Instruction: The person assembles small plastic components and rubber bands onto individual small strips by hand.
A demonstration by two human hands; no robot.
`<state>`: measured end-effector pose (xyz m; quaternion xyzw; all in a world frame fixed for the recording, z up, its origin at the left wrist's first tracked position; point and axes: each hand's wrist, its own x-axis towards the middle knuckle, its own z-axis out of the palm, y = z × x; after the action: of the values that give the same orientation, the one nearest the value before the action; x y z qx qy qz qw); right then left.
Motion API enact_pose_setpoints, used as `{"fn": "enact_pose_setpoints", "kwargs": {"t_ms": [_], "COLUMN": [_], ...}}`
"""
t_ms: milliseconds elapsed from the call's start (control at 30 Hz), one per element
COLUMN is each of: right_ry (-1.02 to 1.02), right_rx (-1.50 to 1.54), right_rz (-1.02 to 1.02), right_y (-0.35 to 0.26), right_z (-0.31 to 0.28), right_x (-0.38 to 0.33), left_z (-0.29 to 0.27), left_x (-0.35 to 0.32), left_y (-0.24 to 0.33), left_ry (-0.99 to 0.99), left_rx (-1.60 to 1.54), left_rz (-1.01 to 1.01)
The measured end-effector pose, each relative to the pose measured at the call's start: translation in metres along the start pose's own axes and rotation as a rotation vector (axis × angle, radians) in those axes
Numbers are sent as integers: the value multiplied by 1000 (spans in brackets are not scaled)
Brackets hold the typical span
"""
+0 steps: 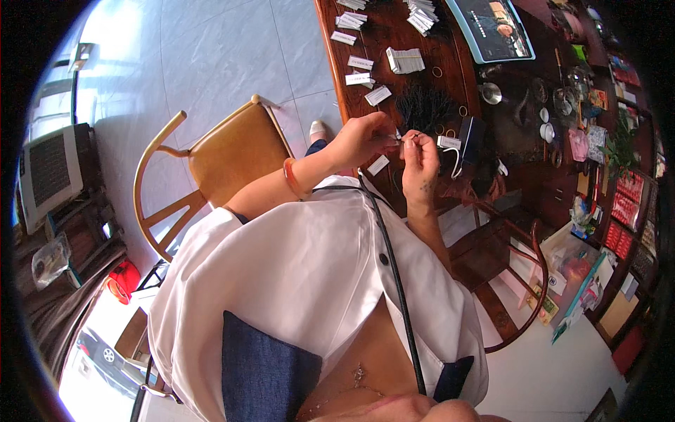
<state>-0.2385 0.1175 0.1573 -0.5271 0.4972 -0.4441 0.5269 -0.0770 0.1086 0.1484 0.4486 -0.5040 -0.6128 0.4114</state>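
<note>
Far left, by the floor edge: a grey box-shaped appliance (50,169), then one wooden chair with a curved back and tan seat (225,151), standing unoccupied just beside the person's left arm.

Left hand (362,139): raised over the edge of the dark wooden table (450,53), fingertips pressed together on something very small held between both hands. One orange bangle (292,178) on that wrist.

Right hand (420,156): thumb and forefinger pinched on the same small piece (402,138), which sits in the air between the two hands, just above the table edge. Too small to tell what it is; it looks like a thin ring or a bit of thread.

Handling, as judged: very light, easily dropped. Fingertip hold only, taken at its rim or end; squeezing harder would gain nothing.

Just beyond the hands: one bundle of black tassels (424,107), soft and limp, best lifted at the bound head rather than by the strands. Small metal rings (437,72) lie loose near it; I count about four, others may be hidden.

White paper tags (405,60): two or three thick stacks up the table, plus roughly six single ones scattered nearer.

Right of that: one dark tablet-like screen (492,29), one small metal cup (491,92), then cluttered shelves (622,204) of small goods, uncountable.
</note>
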Motion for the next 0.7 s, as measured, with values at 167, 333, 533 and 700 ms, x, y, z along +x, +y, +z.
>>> {"fn": "enact_pose_setpoints", "kwargs": {"t_ms": [167, 333, 533, 700], "right_ry": [-59, -92, -24, -31], "right_rx": [-90, 304, 424, 301], "right_rz": [-73, 198, 425, 269], "right_y": [7, -1, -12, -5], "right_z": [-7, -11, -7, -12], "right_x": [9, 11, 19, 24], "left_z": [-1, -2, -4, -7], "left_x": [1, -3, -4, -2], "left_y": [-1, 7, 1, 0], "left_ry": [-31, -62, -167, -186], "left_rx": [5, -155, -191, -300], "left_rz": [9, 131, 94, -98]}}
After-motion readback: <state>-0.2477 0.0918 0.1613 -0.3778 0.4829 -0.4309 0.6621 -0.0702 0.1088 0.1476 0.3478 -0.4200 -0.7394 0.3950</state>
